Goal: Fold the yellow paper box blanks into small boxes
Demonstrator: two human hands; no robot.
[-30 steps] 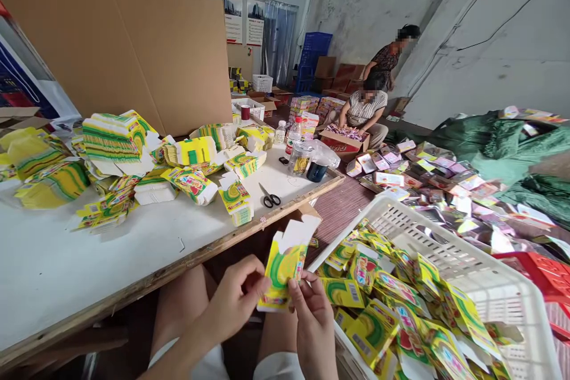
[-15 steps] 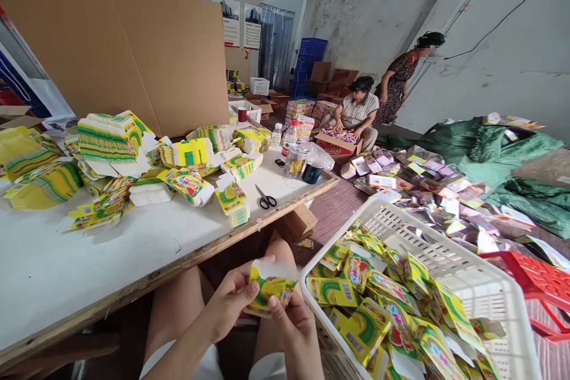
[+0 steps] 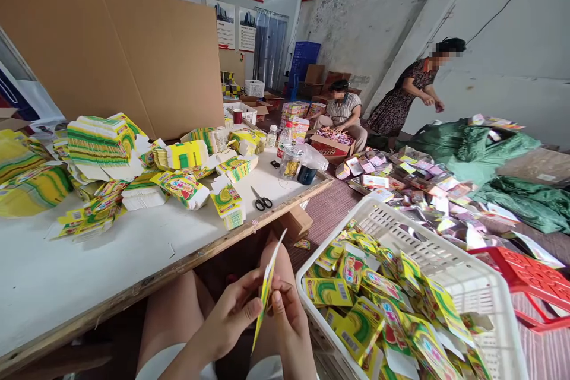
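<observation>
Both my hands hold one flat yellow and green carton (image 3: 268, 285) above my lap, seen edge-on and standing nearly upright. My left hand (image 3: 234, 314) pinches its left face, fingers closed. My right hand (image 3: 289, 317) grips its right face with the thumb on the card. Just to the right stands a white plastic basket (image 3: 449, 255) filled with several folded yellow and green cartons (image 3: 374, 309).
A white table (image 3: 89, 261) on the left carries stacks of flat cartons (image 3: 102, 142), scissors (image 3: 260, 200), bottles and a jar (image 3: 291, 160). Brown cardboard sheets (image 3: 133, 53) stand behind. A seated person (image 3: 341, 113) and a standing person (image 3: 414, 89) work at the back; a red stool (image 3: 525, 276) stands at right.
The carton was turned in my hands from face-on to edge-on and flattened. The view shifted slightly left, and the standing person walked to the right.
</observation>
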